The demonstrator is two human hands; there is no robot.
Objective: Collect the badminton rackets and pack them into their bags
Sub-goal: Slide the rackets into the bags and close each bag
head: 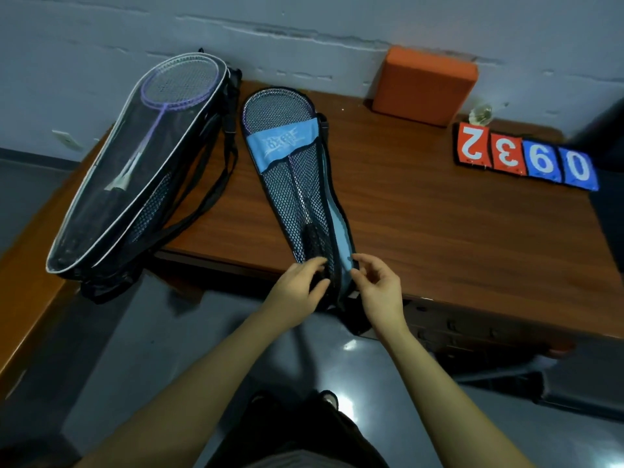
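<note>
A blue and black mesh racket bag [287,143] lies on the wooden table [439,217], its narrow end at the near edge. A racket [273,109] sits inside it, head at the far end, black grip near my hands. My left hand [300,285] pinches the bag's near end on the mesh side. My right hand [378,285] pinches the blue edge of the same end. A larger black bag with a clear front [111,197] lies to the left, holding a purple racket [179,86].
An orange block [422,86] leans on the wall at the back of the table. Red and blue number cards [523,157] lie at the right, with a shuttlecock [481,114] behind them. Black straps [216,184] trail between the bags. Grey floor lies below.
</note>
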